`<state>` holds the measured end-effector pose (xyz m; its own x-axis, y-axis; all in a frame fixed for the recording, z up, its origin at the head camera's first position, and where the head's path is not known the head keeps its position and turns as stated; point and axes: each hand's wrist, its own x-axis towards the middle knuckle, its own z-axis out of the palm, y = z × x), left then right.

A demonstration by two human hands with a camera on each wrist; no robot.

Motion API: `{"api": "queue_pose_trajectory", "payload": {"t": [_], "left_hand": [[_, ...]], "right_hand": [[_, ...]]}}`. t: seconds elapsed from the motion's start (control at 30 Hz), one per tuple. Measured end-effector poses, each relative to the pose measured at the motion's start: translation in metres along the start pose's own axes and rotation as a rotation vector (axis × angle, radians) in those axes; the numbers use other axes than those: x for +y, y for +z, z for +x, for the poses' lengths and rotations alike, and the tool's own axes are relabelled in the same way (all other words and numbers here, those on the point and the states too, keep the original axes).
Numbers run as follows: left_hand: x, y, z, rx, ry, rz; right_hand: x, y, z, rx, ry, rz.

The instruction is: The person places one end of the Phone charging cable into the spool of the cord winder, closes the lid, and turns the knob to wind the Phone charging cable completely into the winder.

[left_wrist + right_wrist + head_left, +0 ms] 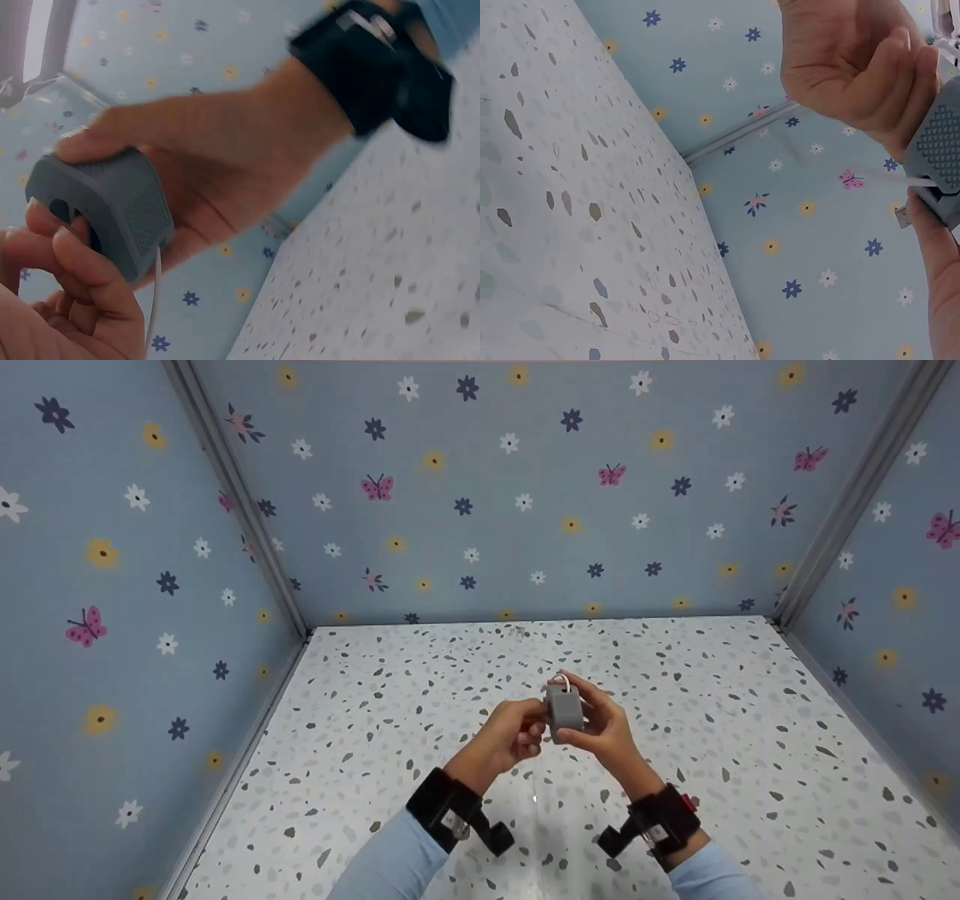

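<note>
A small grey box [566, 709] with dotted textured sides and a thin white cord [156, 292] is held up in front of me. My right hand [606, 727] grips it, thumb on the near side and fingers around the far side. My left hand [516, 731] is at its left face with fingers curled. Its fingertips [64, 236] pinch inside a dark round opening in that face; what lies deeper in is hidden. The cord makes a small loop at the box's top in the head view. Beside the box, the right wrist view shows a small metal plug end [903, 217].
Below the hands is a white speckled tabletop [390, 675]. Blue panels [495, 532] printed with flowers and butterflies enclose it at the back and sides, joined by grey metal corner posts [240, 502]. Black camera straps [442, 802] wrap both wrists.
</note>
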<state>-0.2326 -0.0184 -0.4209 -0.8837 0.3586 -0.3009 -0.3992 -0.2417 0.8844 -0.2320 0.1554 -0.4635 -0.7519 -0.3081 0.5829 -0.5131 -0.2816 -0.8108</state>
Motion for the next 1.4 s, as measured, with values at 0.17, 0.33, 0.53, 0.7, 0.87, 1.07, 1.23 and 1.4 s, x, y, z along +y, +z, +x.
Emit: {"api": "queue_pose_trajectory", "payload": {"t": [0.17,0.33,0.53,0.7,0.87,1.07,1.23,1.4], "left_hand": [[0.003,-0.002,-0.002,-0.035,-0.098,-0.065],[0.0,-0.006,-0.004,-0.008,0.274,0.294],[-0.007,-0.017,0.001,0.196,1.209,1.151],[-0.007,-0.022,0.005,0.299,1.537,1.44],[-0.011,-0.02,0.004,0.265,1.373,1.382],[-0.006,-0.007,-0.001,0.002,0.493,0.594],[0.0,-0.005,0.0,-0.076,-0.052,-0.001],[-0.001,-0.007,-0.002,-0.093,-0.032,0.008]], "right_hand": [[-0.001,0.001,0.001,-0.008,-0.009,0.016],[-0.004,0.0,0.001,0.012,0.04,0.011],[-0.005,-0.003,0.001,0.03,0.027,0.015],[-0.004,-0.004,0.001,0.029,0.024,0.01],[-0.004,-0.003,-0.001,0.024,0.039,0.022],[-0.001,-0.002,-0.003,-0.001,0.024,0.031],[0.0,0.0,-0.002,-0.03,-0.014,0.009],[-0.002,-0.001,-0.002,-0.025,0.005,0.02]]}}
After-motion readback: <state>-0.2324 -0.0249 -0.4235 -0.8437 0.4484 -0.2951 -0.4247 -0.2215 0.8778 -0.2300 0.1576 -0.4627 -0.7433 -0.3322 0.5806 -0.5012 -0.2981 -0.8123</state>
